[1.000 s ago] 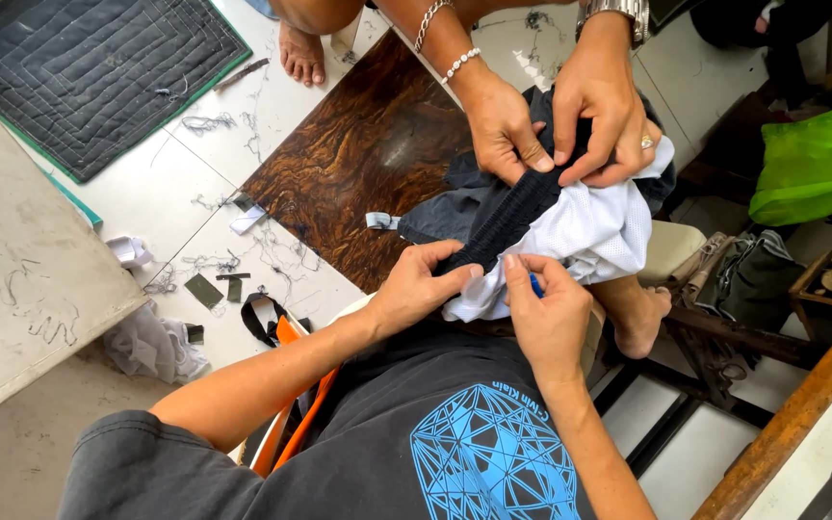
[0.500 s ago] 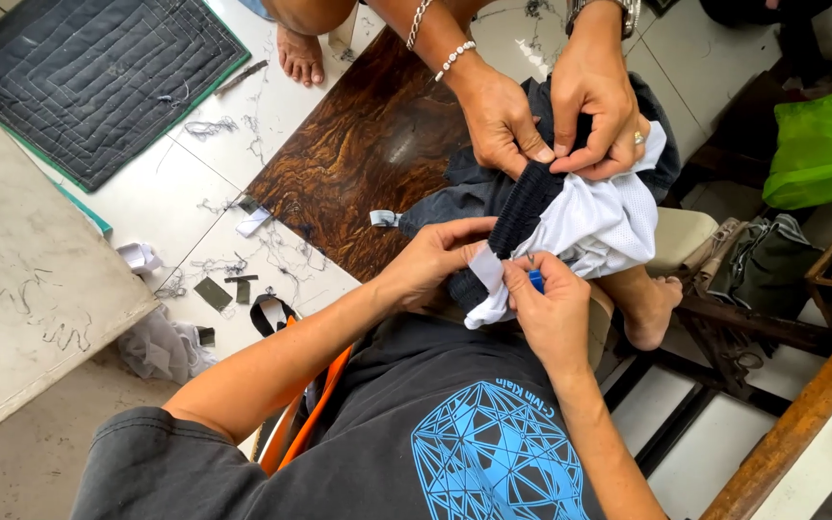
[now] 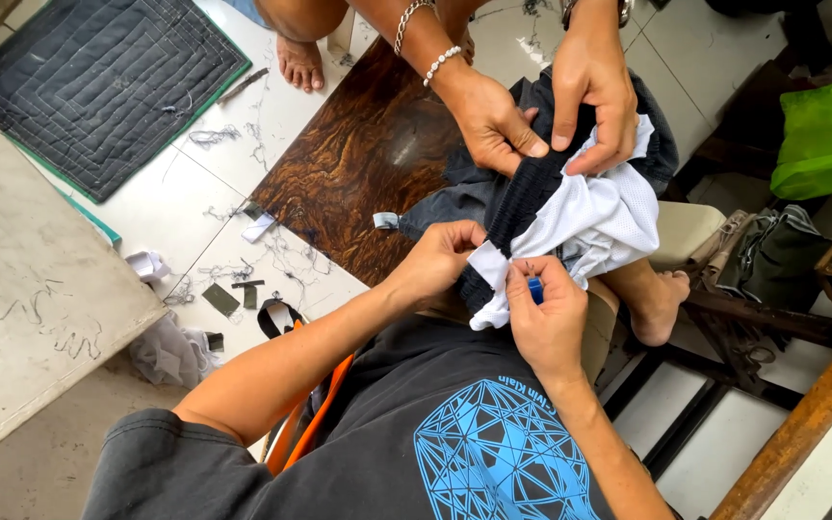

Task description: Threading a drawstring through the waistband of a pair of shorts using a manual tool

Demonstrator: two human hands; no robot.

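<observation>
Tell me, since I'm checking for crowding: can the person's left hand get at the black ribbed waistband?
Probably yes. The left hand already pinches the white mesh fabric right beside the black ribbed waistband; the co-worker's hands grip it higher up.

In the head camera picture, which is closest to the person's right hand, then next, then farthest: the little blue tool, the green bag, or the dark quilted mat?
From the right hand:
1. Blue tool: pinched in its fingers, against the white fabric.
2. Green bag: up at the right edge.
3. Dark quilted mat: far off at the upper left, on the floor.
</observation>
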